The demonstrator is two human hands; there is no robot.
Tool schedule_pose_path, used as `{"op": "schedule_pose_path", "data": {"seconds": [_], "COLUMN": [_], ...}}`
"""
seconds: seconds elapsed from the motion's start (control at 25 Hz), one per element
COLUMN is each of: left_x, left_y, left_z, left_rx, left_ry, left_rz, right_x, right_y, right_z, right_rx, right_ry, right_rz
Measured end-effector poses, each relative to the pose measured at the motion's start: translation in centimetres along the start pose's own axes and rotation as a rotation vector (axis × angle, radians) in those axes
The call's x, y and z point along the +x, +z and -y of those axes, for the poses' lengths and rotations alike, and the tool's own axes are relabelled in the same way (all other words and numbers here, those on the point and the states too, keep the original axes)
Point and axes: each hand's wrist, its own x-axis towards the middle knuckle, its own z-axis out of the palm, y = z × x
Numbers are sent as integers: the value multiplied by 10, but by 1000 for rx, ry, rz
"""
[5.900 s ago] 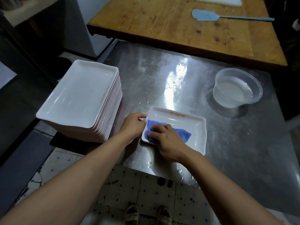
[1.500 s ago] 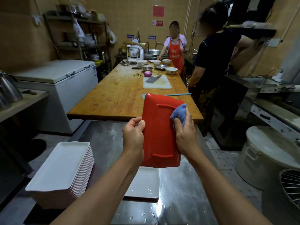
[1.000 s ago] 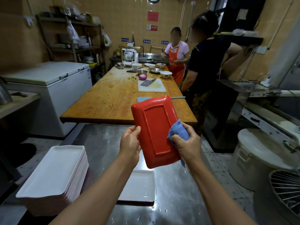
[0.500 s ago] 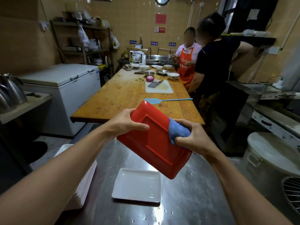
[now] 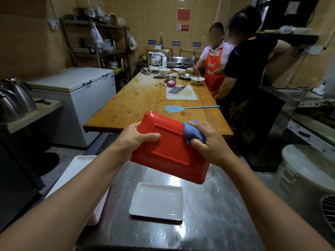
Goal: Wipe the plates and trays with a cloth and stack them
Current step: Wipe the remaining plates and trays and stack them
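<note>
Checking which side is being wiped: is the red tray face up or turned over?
Turned over: the red tray shows its raised foot ridge, held tilted above the steel table.

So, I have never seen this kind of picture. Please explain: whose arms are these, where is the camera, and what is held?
There is no machine. A person wears the camera on the head, so it looks forward and down at that person's own arms. The left hand grips a red tray, underside up and tilted. The right hand presses a blue cloth on it. Below, on the wet steel table, lies a white plate; a stack of white trays stands at the left.
</note>
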Motion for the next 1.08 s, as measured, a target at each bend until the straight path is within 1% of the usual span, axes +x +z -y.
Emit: {"op": "schedule_pose_path", "data": {"seconds": [0.12,0.2,0.4,0.56,0.68,0.76,0.84,0.92,1.08], "left_x": [-3,-2,7,10,8,4,2,-1,-7], "left_y": [-4,-3,6,11,18,24,30,35,37], "left_z": [8,13,18,19,18,17,15,12,15], "left_rx": [-66,-125,-218,-295,-351,-373,-392,-444,-553], "left_ry": [-56,-101,-220,-374,-463,-482,-480,-454,-394], "left_rz": [-36,-63,-162,-236,-252,-250,-271,-287,-273], "right_x": [-6,-3,-6,-27,-38,-38,-38,-39,-45], "right_y": [-3,-4,1,10,20,24,33,48,83], "right_z": [-11,-14,-15,-22,-26,-22,-12,3,35], "right_rx": [122,153,126,96,38,-26,-136,-184,-132], "right_ry": [66,89,63,53,41,28,-51,-122,-210], "right_rz": [-21,-53,-67,-52,-77,-139,-180,-169,-103]}}
